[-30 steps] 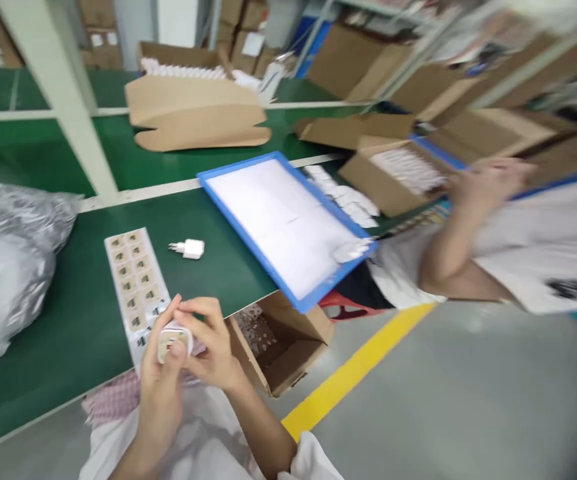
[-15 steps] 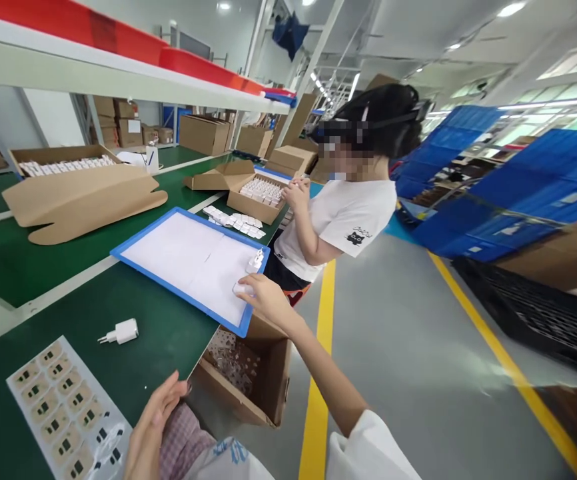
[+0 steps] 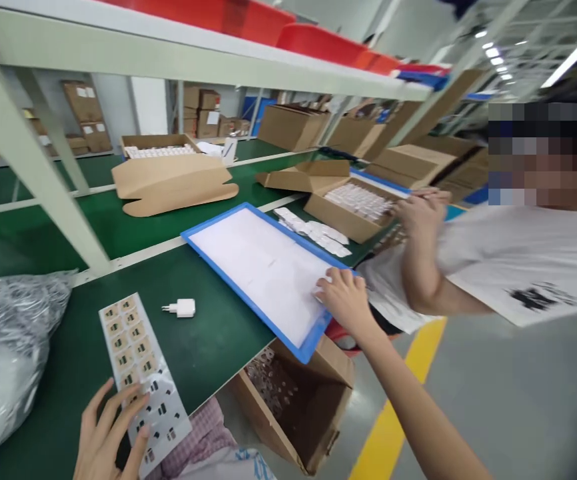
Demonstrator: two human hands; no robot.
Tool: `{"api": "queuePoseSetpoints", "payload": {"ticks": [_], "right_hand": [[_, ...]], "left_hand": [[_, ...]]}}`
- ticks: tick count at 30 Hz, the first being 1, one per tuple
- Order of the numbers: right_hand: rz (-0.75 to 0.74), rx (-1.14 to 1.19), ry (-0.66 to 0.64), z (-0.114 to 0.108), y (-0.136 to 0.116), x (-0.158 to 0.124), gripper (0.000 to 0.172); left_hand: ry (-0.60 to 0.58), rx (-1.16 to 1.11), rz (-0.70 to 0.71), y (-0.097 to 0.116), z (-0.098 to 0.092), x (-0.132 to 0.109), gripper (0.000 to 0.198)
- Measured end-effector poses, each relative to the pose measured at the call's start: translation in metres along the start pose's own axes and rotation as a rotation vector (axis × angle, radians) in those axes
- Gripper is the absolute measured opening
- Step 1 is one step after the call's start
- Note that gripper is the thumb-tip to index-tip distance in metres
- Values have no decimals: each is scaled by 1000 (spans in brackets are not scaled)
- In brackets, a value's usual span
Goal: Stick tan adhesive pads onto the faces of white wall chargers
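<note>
My left hand is open, fingers spread over the lower part of a sticker sheet with tan labels and dark cut-out shapes. My right hand is at the right edge of a shallow white tray with a blue rim. Its fingers are bent downward, and whatever they hold is hidden beneath them. Between the sheet and the tray, a white plug charger lies on the green table, prongs pointing left.
A clear plastic bag lies at left. Beyond the tray are white pieces and an open carton of white items. An open cardboard box stands below the table edge. A co-worker sits at right.
My left hand has moved from the table edge onto the sticker sheet. My right hand has shifted towards the tray's far right corner, covering the white charger there. The view has turned left.
</note>
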State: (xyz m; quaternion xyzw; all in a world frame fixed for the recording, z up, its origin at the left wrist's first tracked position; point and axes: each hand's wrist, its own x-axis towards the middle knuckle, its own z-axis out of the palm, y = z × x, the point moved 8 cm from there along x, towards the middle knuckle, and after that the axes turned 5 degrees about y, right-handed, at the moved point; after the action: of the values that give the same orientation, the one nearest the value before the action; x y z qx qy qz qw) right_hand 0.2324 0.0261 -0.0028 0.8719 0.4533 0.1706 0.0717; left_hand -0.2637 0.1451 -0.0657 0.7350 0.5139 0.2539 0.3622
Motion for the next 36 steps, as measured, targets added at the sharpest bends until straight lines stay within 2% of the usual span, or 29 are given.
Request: {"api": "queuePoseSetpoints", "payload": {"ticks": [2,3,4,6,7,9,11,12,15,17,19,22,24,25,27,29,30,32,34,36], "right_hand": [[-13,5,61,-5,-13,0,23],[-42,45,118,-10,-29,0,25],[-94,129,187,-17,-53,-1,28],[-269,428,310,-34,-117,-7,36],[-365,604,320,-40,-152,-11,39],[-495,809,236,-42,-221,-18,48],[-549,867,180,-40,-271,-20,50],[-554,875,171,-39,-287,-20,47],[-541,899,161,-44,-304,-22,36],[-589,924,159,-65,-305,-35,36],[-753,962,135,-101,-311,-64,40],[-1078,1048,22,-157,-330,-121,26],[-1176,1165,-68,-177,-342,-143,20],[-1180,1248,-111,-179,-347,-147,23],[-1064,1368,-151,-165,-358,-139,34],[-875,1334,-94,-133,-367,-124,43],[-799,1262,-45,-116,-371,-119,44],[-746,1126,30,-87,-379,-121,45],[-754,1074,71,-70,-381,-132,46],[-762,1080,85,-63,-374,-147,47]], "left_hand": [[25,242,98,-9,-10,-1,35],[25,338,136,-14,-12,-2,35],[18,415,164,-18,-12,-3,35],[-3,515,191,-24,-11,-5,36],[-8,542,195,-26,-10,-4,37],[11,572,197,-27,-11,-2,39],[41,574,192,-27,-15,1,40],[50,565,187,-27,-17,2,40],[85,513,174,-22,-24,0,44],[147,467,180,-11,-30,-8,52],[205,403,213,6,-35,-18,62],[154,221,233,28,-31,-34,72],[92,34,170,31,-28,-41,73],[95,-60,121,28,-29,-44,69],[189,-201,34,17,-38,-48,46],[355,-275,-11,2,-52,-51,23],[439,-296,-18,-6,-59,-53,19],[557,-332,-11,-20,-69,-54,20],[601,-357,-6,-30,-72,-51,21],[587,-372,-10,-35,-69,-46,19]]}}
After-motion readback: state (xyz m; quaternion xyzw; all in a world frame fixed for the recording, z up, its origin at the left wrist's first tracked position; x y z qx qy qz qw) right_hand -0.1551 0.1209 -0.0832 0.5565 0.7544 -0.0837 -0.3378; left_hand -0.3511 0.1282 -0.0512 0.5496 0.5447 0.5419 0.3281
